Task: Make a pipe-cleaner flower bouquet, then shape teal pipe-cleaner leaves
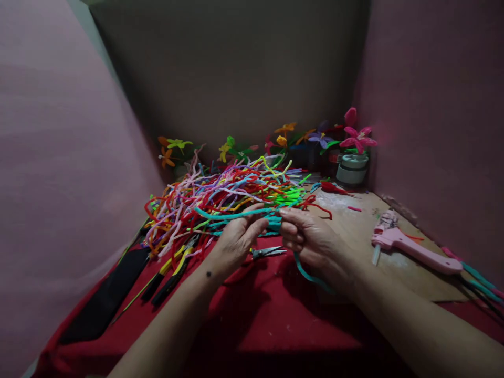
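A turquoise chenille stem (220, 214) lies crosswise above the red-covered worktop (271, 331), its long axis running left from the right hand (293, 229), which pinches it, past the left hand (246, 231). The left fingers curl beside it; in this dimness, I cannot tell whether they grip.

Pink glue gun (418, 253) at right, pliers (181, 261) at left, flowers (359, 140) along the far side
The glue gun lies on a tan board (346, 214); the yellow-and-black pliers rest beside a flat black object (107, 298) on red cloth (255, 328)
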`<state>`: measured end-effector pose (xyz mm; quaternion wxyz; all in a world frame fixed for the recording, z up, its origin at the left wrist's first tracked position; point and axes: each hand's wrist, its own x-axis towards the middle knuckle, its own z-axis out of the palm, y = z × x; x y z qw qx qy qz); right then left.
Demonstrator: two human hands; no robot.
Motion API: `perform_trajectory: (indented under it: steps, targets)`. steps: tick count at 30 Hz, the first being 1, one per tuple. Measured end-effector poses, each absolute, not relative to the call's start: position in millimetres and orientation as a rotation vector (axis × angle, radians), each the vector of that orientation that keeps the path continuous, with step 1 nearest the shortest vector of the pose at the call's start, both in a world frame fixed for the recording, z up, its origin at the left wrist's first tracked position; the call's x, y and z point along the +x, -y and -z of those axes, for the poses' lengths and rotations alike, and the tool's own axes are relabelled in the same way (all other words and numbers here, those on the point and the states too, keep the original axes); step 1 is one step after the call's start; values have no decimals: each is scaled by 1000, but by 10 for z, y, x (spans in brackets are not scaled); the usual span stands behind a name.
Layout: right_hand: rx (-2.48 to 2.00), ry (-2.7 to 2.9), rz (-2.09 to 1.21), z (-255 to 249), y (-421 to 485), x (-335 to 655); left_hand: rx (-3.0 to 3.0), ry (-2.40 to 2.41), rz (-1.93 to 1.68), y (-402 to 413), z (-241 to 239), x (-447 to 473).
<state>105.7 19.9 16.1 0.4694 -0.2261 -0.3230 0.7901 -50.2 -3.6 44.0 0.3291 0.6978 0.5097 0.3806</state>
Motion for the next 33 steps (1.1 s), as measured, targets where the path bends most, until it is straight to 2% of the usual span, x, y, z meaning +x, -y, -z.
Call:
perform_trajectory:
  steps: [4, 7, 12, 19, 33]
  targets:
    - [-564, 959, -1998, -108, -128, 987, 1506, -1167, -1400, -33, -420, -333]
    - [-567, 1097, -2050, -71, -99, 1009, 1236, -992, -1546, -123, -430, -358]
    - [-642, 1217, -2067, -37, -21, 1030, 900, -728, -1527, -255, -509, -454]
    - [-864, 1248, -1882, -138, 134, 966, 915, -876, -1531, -335, -518, -548]
    - [-997, 1377, -1785, 5, 175, 964, 601, -746, -1721, -517, -536, -867]
